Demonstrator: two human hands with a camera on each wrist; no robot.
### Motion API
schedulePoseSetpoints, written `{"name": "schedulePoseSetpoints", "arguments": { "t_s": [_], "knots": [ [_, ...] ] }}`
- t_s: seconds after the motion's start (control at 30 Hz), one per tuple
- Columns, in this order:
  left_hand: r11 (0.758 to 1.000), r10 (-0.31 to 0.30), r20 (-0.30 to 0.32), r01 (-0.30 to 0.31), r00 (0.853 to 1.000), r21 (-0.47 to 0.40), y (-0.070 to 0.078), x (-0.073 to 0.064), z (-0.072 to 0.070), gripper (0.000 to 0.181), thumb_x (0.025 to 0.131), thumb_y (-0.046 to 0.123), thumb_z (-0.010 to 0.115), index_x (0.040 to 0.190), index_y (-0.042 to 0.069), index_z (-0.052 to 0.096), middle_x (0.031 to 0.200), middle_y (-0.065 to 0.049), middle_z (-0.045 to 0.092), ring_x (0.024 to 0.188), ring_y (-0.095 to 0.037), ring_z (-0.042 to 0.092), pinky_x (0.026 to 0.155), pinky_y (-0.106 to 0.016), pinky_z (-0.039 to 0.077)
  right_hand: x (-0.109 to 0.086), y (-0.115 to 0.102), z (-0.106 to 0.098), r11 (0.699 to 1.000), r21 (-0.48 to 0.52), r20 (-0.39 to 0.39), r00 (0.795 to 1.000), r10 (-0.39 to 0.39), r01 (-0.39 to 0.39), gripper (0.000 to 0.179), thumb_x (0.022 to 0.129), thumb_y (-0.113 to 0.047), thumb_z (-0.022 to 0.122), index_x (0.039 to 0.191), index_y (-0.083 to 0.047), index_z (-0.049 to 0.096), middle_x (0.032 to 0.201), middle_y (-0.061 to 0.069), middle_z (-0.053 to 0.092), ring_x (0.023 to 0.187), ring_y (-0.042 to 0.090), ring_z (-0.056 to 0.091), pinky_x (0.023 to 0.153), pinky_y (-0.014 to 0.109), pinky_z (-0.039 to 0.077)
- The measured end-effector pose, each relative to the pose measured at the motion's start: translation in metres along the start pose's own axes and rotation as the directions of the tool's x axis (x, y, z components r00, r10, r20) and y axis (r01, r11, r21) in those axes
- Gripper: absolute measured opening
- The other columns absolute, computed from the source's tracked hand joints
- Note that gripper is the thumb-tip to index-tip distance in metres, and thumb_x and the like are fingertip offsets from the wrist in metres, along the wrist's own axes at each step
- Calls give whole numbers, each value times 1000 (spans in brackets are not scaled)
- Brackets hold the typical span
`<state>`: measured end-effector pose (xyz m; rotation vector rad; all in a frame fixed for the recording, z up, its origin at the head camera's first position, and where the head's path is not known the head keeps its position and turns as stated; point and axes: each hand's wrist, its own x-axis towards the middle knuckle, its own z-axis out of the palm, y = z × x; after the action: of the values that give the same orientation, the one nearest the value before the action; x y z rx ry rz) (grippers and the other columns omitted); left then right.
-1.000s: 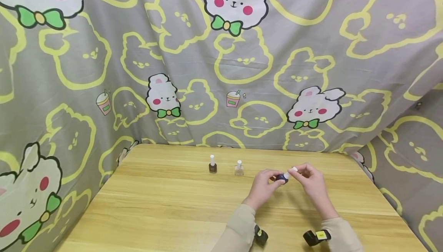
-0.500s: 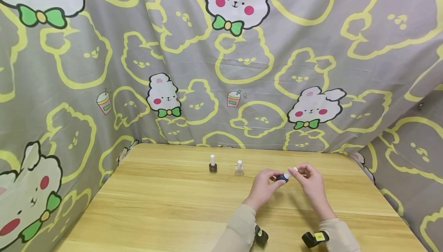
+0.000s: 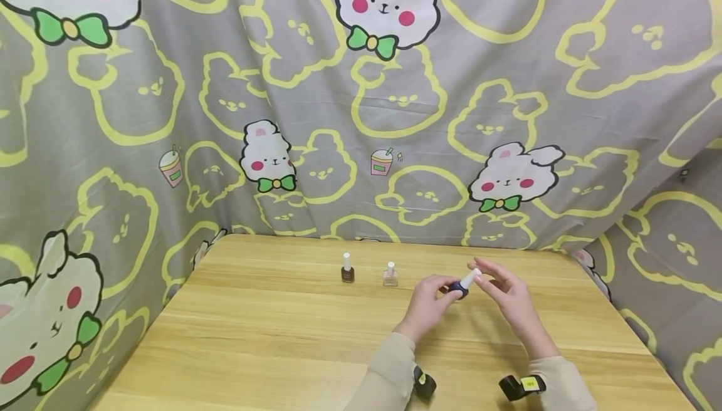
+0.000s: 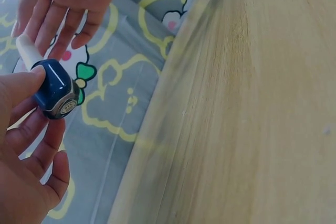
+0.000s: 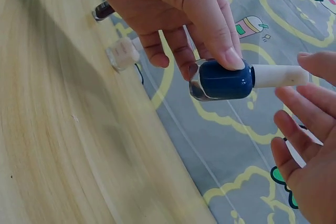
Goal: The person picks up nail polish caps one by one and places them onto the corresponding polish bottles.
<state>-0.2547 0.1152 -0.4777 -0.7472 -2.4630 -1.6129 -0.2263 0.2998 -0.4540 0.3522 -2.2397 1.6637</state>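
Tilted above the table, a dark blue nail polish bottle (image 3: 459,289) with a long white cap (image 5: 275,76) is pinched by my left hand (image 3: 424,308). The thumb presses the glass (image 5: 223,81) in the right wrist view, while other fingers support it from behind. At the cap's end is my right hand (image 3: 510,295), its fingers straightened and spread. The right thumb is close to or touching the cap; exact contact cannot be told. The cap sits on the bottle in the left wrist view, where the bottle's base (image 4: 67,107) faces the camera.
A dark nail polish bottle (image 3: 348,274) and a clear one (image 3: 390,278), both white-capped, stand upright on the wooden table (image 3: 271,317) left of my hands. A patterned grey curtain (image 3: 321,98) hangs behind the table and along its sides.
My right hand has loosened its grip on the white cap and spread its fingers, uncovering more of the cap. My left hand has kept its hold, with the bottle tipped slightly more upright.
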Motion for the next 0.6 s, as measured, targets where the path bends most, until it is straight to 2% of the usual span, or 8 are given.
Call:
{"name": "schedulePoseSetpoints", "arguments": {
  "t_s": [0.1,0.27,0.47,0.6],
  "knots": [
    [1000,0,4,0,1000,-3,0,-1,0,28,92,29,66,115,15,71,104,1,70,93,-5,58,82,-29,52,-2,0,-2,1000,6,34,999,-1,1,42,98,-11,57,136,4,50,119,-20,67,108,-10,59,88,7,45],
    [1000,1,10,-1,1000,-13,1,-1,0,28,92,28,66,116,14,71,105,1,70,95,-7,59,83,-31,53,-2,-1,-4,1000,-10,57,998,2,-1,36,98,-12,56,130,6,56,117,-17,69,107,-10,59,88,9,45],
    [1000,-6,23,7,1000,-10,2,-2,-1,29,92,29,65,116,15,71,105,2,70,94,-6,58,81,-29,52,-1,-3,-5,999,-50,44,999,6,-3,32,97,-12,59,122,7,61,112,-9,72,102,-10,61,85,10,48],
    [1000,-2,28,2,1000,0,2,-2,-1,29,92,29,65,117,14,70,105,1,70,94,-8,59,80,-27,52,-1,-3,-3,996,-81,8,999,46,-45,30,95,-15,63,117,6,63,102,-17,72,93,-7,63,82,12,49]
  ]
}}
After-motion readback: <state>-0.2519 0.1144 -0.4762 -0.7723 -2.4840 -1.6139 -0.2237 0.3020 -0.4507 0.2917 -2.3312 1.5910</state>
